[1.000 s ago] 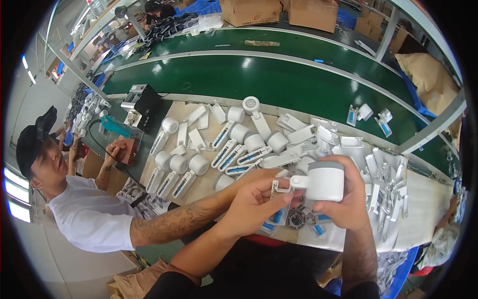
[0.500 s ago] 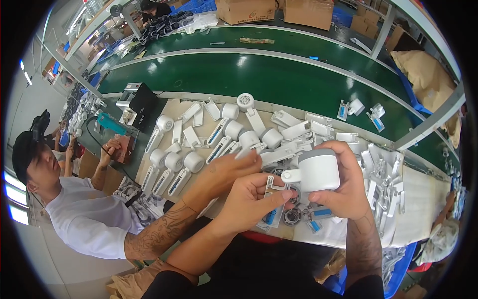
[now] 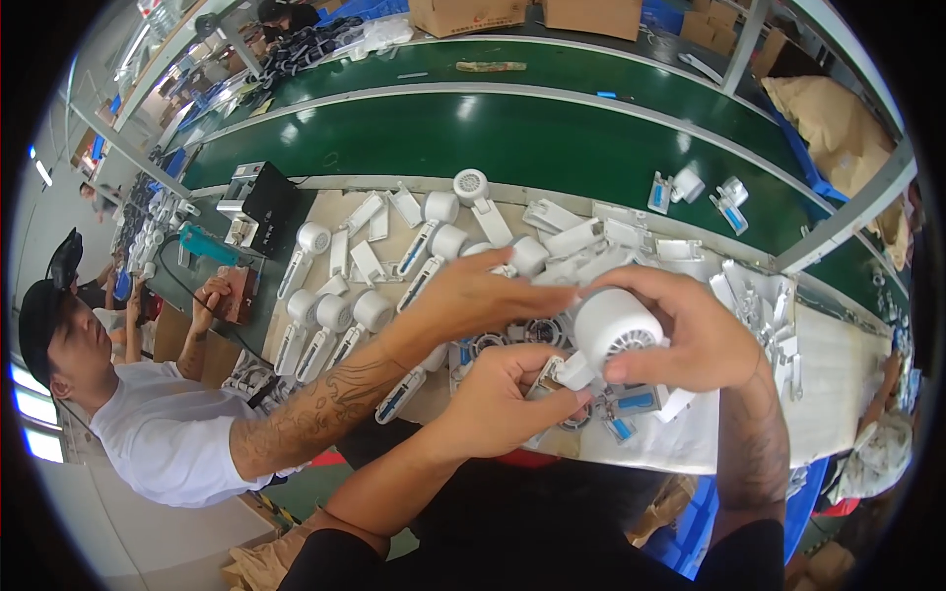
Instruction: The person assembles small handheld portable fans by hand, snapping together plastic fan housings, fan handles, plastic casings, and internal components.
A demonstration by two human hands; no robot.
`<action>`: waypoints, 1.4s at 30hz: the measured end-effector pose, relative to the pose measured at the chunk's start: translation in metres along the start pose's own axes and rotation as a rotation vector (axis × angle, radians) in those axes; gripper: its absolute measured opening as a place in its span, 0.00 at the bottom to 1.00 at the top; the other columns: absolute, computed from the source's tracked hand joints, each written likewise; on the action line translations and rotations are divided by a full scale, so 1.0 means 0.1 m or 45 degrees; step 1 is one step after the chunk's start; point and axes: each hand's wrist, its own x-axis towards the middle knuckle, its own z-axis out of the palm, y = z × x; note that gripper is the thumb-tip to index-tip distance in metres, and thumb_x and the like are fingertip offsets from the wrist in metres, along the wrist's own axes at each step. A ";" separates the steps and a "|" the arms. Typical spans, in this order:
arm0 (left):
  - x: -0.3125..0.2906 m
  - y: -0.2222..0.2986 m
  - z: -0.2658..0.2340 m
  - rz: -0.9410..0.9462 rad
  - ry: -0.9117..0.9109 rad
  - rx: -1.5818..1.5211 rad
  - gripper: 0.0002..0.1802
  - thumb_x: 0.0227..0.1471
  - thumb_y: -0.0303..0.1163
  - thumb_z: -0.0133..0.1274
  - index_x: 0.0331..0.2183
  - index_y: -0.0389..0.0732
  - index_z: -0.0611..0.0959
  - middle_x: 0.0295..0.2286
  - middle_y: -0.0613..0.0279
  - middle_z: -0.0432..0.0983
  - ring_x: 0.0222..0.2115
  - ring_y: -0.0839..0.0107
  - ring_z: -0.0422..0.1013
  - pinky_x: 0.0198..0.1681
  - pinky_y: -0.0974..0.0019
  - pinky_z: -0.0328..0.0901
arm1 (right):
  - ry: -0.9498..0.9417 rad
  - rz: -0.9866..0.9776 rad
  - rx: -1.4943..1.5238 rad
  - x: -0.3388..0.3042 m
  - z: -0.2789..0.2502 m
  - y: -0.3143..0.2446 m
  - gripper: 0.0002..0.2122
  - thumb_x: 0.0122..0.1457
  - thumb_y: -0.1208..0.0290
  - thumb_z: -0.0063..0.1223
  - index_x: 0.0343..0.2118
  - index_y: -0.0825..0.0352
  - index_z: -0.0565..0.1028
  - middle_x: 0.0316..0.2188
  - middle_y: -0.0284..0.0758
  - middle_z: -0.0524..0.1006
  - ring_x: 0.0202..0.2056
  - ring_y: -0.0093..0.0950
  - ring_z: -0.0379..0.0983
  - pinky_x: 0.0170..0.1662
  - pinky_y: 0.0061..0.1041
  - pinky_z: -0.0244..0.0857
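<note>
A white handheld fan [image 3: 613, 323] is held between my two hands above the near part of the table. Its round head tilts so the slotted grille shows. My right hand [image 3: 695, 335] wraps around the head from the right, thumb across the grille side. At the hinge and handle end, my left hand [image 3: 507, 394] pinches the fan; the fingers partly hide the handle. Beneath the hands lie round motor parts [image 3: 545, 333] and open handle pieces with blue batteries [image 3: 634, 401]. Reaching across from the left, a co-worker's hand [image 3: 483, 295] is just beside the fan head.
Several assembled white fans [image 3: 335, 310] lie at the left of the table, with white handle shells [image 3: 572, 236] behind. More shells [image 3: 764, 325] pile up on the right. A green conveyor belt [image 3: 424, 138] runs behind. A black machine [image 3: 258, 207] stands far left; a blue crate [image 3: 695, 527] sits below.
The fan's head has turned in my hands, so its grille now faces toward me. The co-worker's arm has reached farther right, up to the fan. The whole view has shifted slightly.
</note>
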 end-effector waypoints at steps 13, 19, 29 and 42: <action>-0.16 -0.04 -0.24 0.144 0.241 0.037 0.15 0.59 0.32 0.56 0.45 0.34 0.81 0.34 0.59 0.82 0.32 0.75 0.76 0.35 0.71 0.70 | 0.504 0.055 -0.428 -0.15 -0.69 0.13 0.21 0.62 0.65 0.58 0.56 0.66 0.71 0.40 0.33 0.78 0.38 0.20 0.74 0.38 0.21 0.67; -0.41 -0.13 -0.62 0.322 0.437 0.191 0.17 0.52 0.21 0.61 0.45 0.33 0.81 0.39 0.60 0.81 0.36 0.76 0.74 0.37 0.71 0.69 | 0.737 0.431 -1.291 -0.52 -0.98 1.07 0.33 0.45 0.53 0.69 0.53 0.65 0.73 0.47 0.46 0.77 0.45 0.42 0.76 0.49 0.36 0.69; -0.44 -0.09 -0.56 0.220 0.506 0.257 0.14 0.51 0.21 0.62 0.42 0.31 0.83 0.36 0.61 0.81 0.33 0.79 0.73 0.36 0.74 0.68 | 0.897 0.388 -0.971 -0.65 -1.06 1.10 0.28 0.43 0.61 0.70 0.49 0.64 0.75 0.36 0.40 0.80 0.39 0.34 0.78 0.43 0.32 0.69; -0.69 -0.51 -1.06 0.265 0.885 0.038 0.21 0.56 0.46 0.48 0.37 0.34 0.78 0.25 0.59 0.76 0.23 0.73 0.70 0.30 0.72 0.63 | 2.214 -0.289 0.495 -4.46 -3.11 2.12 0.21 0.60 0.61 0.58 0.52 0.66 0.70 0.46 0.41 0.74 0.44 0.38 0.74 0.50 0.34 0.72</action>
